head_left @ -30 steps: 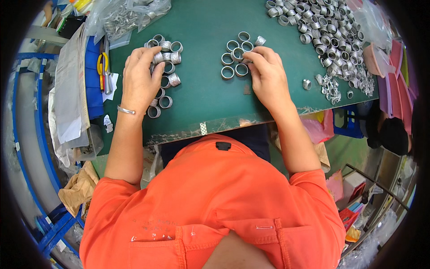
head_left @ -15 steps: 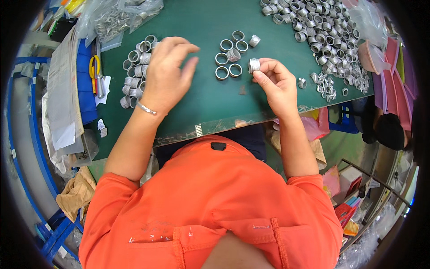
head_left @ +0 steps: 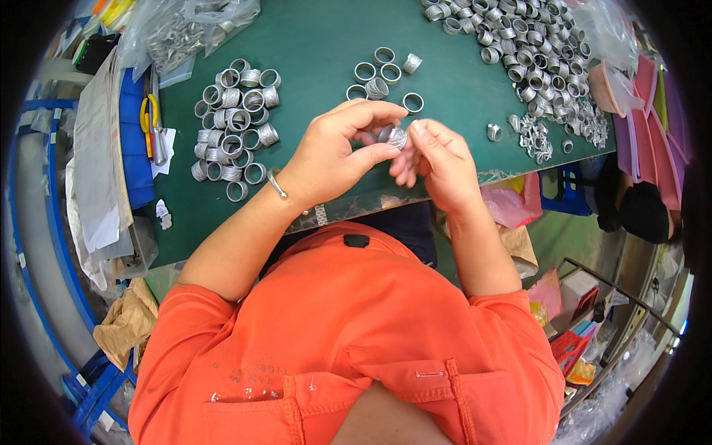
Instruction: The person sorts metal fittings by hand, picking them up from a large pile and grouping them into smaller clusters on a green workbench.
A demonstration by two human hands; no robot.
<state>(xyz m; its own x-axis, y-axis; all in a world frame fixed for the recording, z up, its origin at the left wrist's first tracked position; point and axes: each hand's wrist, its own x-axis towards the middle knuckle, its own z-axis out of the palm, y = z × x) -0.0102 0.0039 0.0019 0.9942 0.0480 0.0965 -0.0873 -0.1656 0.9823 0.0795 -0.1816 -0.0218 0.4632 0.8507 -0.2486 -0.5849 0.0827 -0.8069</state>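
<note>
Above the table's front edge my two hands meet. The thumb and fingers of my left hand (head_left: 337, 141) are closed round a short grey metal ring (head_left: 395, 136) with a ribbed outside. My right hand (head_left: 447, 159) comes against its right side, thumb and forefinger pinched together; whether they grip the ring or a small part is hidden. Just beyond my hands stand several loose rings, among them an upright-facing ring (head_left: 413, 103) and a tilted ring (head_left: 413, 63). My left fingers partly cover the nearest ones.
A cluster of rings (head_left: 239, 119) lies on the green table (head_left: 319, 44) to the left. At the far right is a large heap of rings (head_left: 530, 55), with small metal clips (head_left: 535, 139) nearer me. Yellow-handled pliers (head_left: 150, 115) and a clear bag of metal parts (head_left: 185, 44) lie left.
My left hand has moved right from over the left cluster and taken hold of the ring that my right hand held. My right hand has come slightly down and left. One loose ring sits farther right.
</note>
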